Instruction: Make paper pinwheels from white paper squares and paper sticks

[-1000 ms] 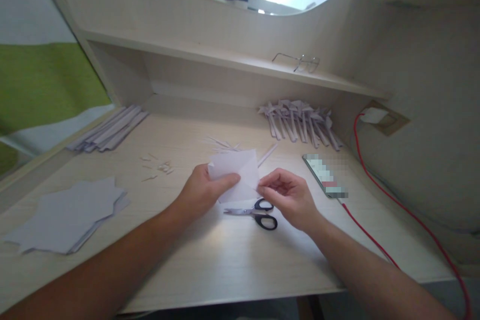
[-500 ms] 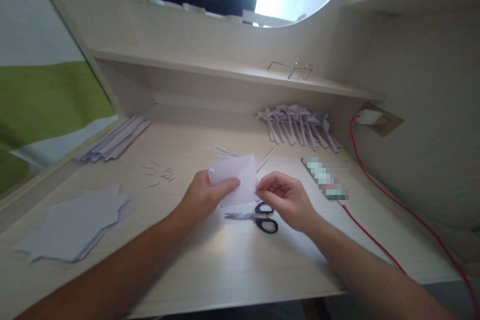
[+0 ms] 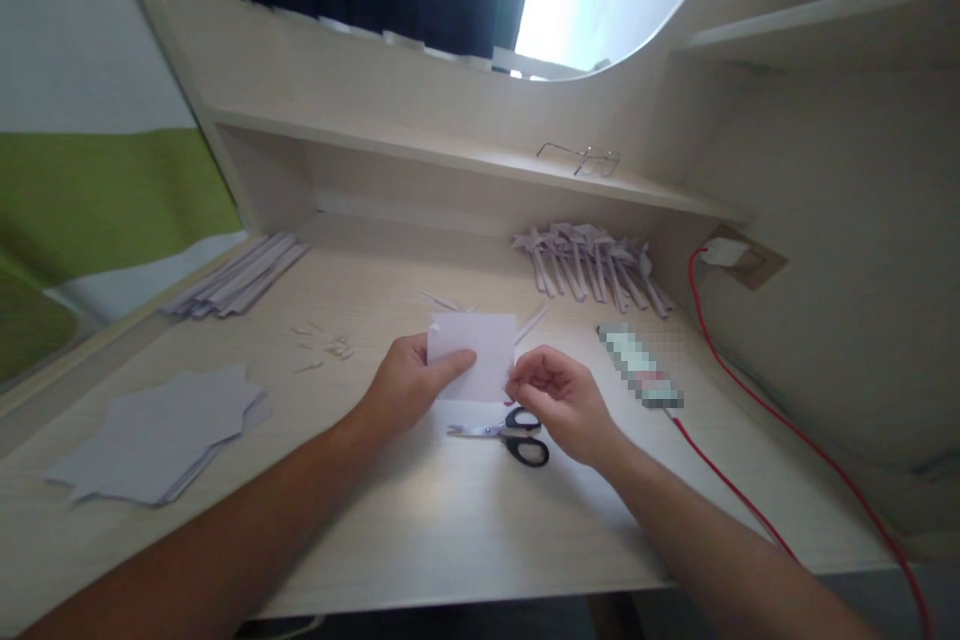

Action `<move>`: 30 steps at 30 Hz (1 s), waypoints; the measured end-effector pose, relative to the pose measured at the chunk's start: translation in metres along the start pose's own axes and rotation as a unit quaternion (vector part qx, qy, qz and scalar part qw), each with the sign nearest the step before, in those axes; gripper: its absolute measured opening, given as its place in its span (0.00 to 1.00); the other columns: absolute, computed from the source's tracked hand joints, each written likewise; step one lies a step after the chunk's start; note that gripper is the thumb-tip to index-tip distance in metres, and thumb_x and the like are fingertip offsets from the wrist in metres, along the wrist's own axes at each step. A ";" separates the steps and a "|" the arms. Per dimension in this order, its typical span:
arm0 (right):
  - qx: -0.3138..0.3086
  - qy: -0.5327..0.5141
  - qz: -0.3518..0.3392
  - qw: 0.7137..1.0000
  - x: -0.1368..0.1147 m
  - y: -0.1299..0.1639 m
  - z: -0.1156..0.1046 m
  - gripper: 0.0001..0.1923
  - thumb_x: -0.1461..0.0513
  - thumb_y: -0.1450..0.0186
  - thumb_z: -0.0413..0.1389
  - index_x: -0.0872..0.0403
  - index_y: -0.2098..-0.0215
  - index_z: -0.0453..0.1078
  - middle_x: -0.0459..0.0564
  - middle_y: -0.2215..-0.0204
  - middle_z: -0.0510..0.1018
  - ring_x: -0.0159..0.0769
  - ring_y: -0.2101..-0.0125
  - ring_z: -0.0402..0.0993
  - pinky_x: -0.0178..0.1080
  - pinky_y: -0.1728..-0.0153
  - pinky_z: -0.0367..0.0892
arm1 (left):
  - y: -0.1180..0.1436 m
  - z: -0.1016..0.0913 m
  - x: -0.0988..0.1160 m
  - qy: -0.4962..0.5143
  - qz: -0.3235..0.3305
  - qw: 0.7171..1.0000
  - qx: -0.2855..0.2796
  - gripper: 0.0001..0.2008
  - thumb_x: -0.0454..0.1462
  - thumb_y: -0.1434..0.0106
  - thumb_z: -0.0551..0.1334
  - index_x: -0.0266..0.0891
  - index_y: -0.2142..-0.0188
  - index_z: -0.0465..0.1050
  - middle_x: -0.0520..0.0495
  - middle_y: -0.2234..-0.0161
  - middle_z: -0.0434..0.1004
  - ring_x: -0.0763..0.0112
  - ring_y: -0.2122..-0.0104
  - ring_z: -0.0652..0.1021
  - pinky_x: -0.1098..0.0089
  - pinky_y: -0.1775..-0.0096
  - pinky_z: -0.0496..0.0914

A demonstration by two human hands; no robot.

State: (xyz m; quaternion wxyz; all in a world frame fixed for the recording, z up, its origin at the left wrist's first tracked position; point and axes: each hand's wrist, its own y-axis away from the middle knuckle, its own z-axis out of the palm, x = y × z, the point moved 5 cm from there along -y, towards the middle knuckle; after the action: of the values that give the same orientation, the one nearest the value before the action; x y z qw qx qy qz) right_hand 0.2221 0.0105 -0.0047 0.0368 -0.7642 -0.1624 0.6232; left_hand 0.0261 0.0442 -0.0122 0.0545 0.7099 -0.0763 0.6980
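Note:
A white, roughly square sheet of paper (image 3: 491, 340) is held up above the desk between both hands. My left hand (image 3: 409, 385) grips its left side, thumb across the front and fingers behind. At the lower right corner, my right hand (image 3: 559, 395) pinches the paper between thumb and fingertips, its other fingers curled. Just below the sheet lies a pair of scissors (image 3: 506, 433) with black handles, its blades pointing left. Behind the paper, thin white paper strips (image 3: 442, 301) and a narrow stick-like piece (image 3: 531, 323) rest on the desk.
A stack of paper sheets (image 3: 161, 435) lies at the left, with long folded paper strips (image 3: 240, 277) behind it. Small scraps (image 3: 337, 348) sit nearby. Paper pinwheel-like pieces (image 3: 592, 255) line the back right. A phone (image 3: 637, 365) with a red cable (image 3: 731, 480) lies right; glasses (image 3: 592, 162) rest on the shelf.
The sheet, which showed a diagonal fold and slanted lower edge, now appears flat and square. Both hands keep their hold on it. The camera view has shifted slightly.

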 end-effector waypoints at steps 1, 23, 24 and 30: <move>-0.010 0.011 -0.001 1.000 -0.001 0.000 0.000 0.05 0.64 0.37 0.64 0.52 0.66 0.72 0.45 0.72 0.77 0.33 0.71 0.74 0.37 0.68 0.70 | 0.000 0.000 0.000 0.004 -0.001 1.000 -0.002 0.16 0.45 0.45 0.70 0.32 0.66 0.81 0.45 0.70 0.83 0.65 0.72 0.79 0.69 0.70 0.71; -0.002 0.035 -0.038 0.999 -0.011 0.000 -0.004 0.08 0.64 0.37 0.64 0.52 0.59 0.76 0.46 0.68 0.78 0.34 0.67 0.75 0.37 0.65 0.70 | -0.003 0.000 -0.004 0.118 -0.025 0.992 -0.021 0.20 0.40 0.49 0.75 0.34 0.58 0.79 0.43 0.65 0.84 0.63 0.70 0.81 0.67 0.68 0.72; -0.007 0.044 -0.045 0.998 -0.012 0.001 -0.003 0.10 0.66 0.37 0.63 0.52 0.57 0.76 0.47 0.66 0.80 0.35 0.65 0.76 0.37 0.63 0.71 | -0.003 -0.001 -0.002 0.145 -0.010 0.989 -0.007 0.22 0.39 0.50 0.76 0.36 0.56 0.79 0.43 0.63 0.84 0.63 0.68 0.81 0.67 0.66 0.73; -0.018 0.080 -0.079 0.993 -0.016 0.006 -0.002 0.17 0.69 0.36 0.60 0.50 0.49 0.73 0.49 0.58 0.80 0.35 0.59 0.78 0.39 0.56 0.73 | -0.004 0.001 0.002 0.217 -0.003 0.976 -0.013 0.22 0.39 0.49 0.76 0.36 0.55 0.78 0.44 0.61 0.84 0.62 0.66 0.82 0.65 0.62 0.75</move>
State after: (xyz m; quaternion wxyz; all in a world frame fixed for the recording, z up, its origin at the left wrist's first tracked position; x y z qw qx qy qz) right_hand 0.2226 0.0007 0.0096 0.0851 -0.7967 -0.2306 0.5522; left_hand 0.0281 0.0479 -0.0098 0.0815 0.5410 -0.0698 0.8341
